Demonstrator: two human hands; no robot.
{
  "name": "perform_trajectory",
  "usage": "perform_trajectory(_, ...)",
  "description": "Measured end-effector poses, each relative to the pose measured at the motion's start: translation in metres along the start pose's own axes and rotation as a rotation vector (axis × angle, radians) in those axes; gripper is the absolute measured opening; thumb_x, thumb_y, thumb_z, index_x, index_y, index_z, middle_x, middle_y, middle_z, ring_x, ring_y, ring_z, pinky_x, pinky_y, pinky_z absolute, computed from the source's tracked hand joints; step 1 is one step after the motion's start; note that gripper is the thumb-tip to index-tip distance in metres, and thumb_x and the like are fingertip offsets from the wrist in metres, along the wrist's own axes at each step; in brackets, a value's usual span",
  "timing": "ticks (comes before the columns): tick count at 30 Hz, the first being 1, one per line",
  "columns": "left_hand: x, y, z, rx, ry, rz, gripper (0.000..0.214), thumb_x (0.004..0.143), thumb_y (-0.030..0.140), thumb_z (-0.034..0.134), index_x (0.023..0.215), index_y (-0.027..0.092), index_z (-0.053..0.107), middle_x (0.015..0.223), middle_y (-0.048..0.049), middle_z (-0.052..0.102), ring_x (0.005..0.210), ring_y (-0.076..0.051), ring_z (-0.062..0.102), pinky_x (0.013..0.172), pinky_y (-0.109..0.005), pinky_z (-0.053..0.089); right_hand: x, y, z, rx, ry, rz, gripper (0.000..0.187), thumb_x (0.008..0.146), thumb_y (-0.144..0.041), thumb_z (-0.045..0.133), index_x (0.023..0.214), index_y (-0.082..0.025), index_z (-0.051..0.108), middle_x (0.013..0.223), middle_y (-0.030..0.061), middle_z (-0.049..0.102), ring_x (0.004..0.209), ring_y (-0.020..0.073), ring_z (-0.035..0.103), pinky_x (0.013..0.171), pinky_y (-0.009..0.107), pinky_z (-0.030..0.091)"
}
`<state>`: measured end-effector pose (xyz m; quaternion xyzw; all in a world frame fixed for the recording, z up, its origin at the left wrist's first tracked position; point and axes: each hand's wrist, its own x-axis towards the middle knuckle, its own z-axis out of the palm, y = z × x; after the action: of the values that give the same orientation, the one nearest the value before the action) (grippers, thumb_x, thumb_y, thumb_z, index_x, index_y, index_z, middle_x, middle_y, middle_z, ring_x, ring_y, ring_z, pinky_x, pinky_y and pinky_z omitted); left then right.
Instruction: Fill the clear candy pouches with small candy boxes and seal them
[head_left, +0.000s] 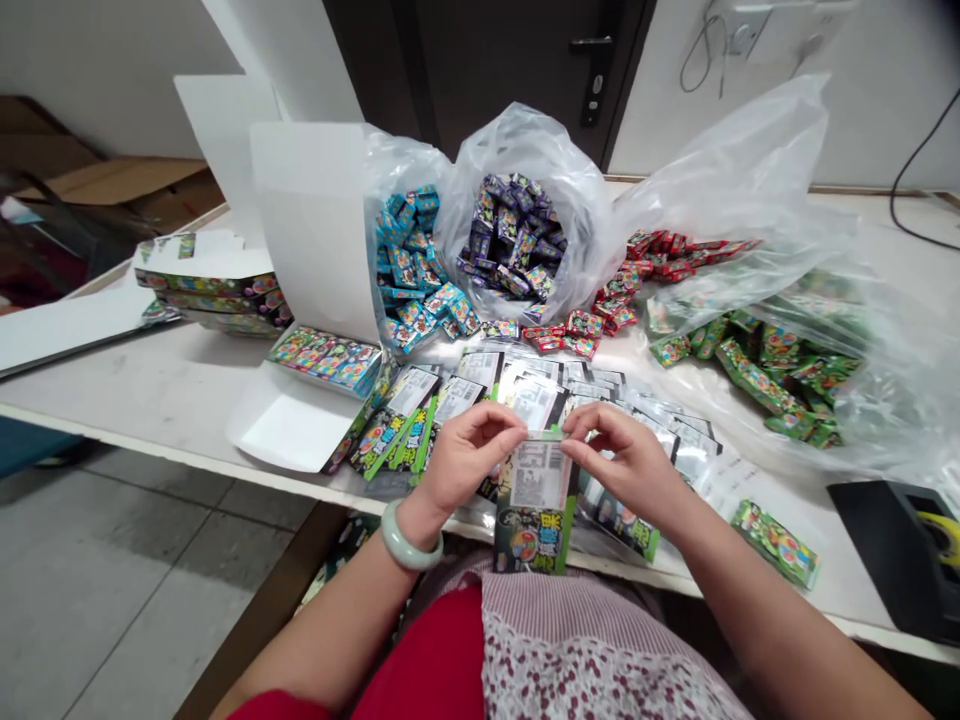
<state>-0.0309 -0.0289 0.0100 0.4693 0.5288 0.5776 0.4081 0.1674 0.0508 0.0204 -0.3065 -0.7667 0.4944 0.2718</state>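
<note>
The left hand [469,455] and right hand [626,460] both form a tight pinching grip, fingertips pressed on opposite top corners of a clear plastic sleeve [535,476]. The sleeve, with a green-edged printed card [534,530] inside, stands upright between them. More sleeves [540,400] lie fanned beneath it on the white tabletop [157,400]. A pale jade bangle [411,536] circles the left wrist.

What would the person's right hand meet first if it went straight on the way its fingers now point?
The right hand would first meet the flat green-edged packet, whose top edge its fingertips seem to pinch. Just beyond the packet is the left hand, though depth is hard to judge from this view.
</note>
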Motion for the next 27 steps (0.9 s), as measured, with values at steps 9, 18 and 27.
perform_trajectory(9, 0.008, 0.004, -0.003, 0.082, -0.085, 0.006, 0.012, 0.080, 0.026, 0.065, 0.074, 0.016, 0.063, 0.073, -0.0025, 0.064, 0.068, -0.013, 0.059, 0.065, -0.026, 0.051, 0.014, -0.005, 0.002, -0.024, -0.075, 0.078, 0.012, 0.085, -0.029, 0.059, 0.077, -0.021, 0.060, 0.075, 0.0019, 0.063, 0.069, 0.0158, 0.058, 0.062, 0.030, 0.045)
perform_trajectory(18, -0.008, -0.019, -0.016, 0.056, -0.161, 0.116, 0.006, 0.084, 0.021, 0.066, 0.090, 0.019, 0.066, 0.092, -0.0058, 0.066, 0.091, -0.017, 0.063, 0.081, -0.032, 0.052, -0.011, 0.013, 0.015, -0.173, 0.059, -0.225, 0.009, 0.092, -0.021, 0.054, 0.099, -0.024, 0.059, 0.100, 0.0065, 0.062, 0.098, 0.0202, 0.059, 0.083, 0.038, 0.049)
perform_trajectory(27, -0.006, -0.008, -0.010, 0.185, -0.193, 0.152, 0.005, 0.088, 0.020, 0.060, 0.089, 0.019, 0.064, 0.088, -0.0056, 0.062, 0.086, -0.017, 0.060, 0.075, -0.030, 0.050, -0.015, 0.016, 0.020, -0.078, 0.143, -0.224, 0.010, 0.092, -0.019, 0.053, 0.098, -0.024, 0.059, 0.099, 0.0062, 0.060, 0.095, 0.0198, 0.059, 0.076, 0.035, 0.051)
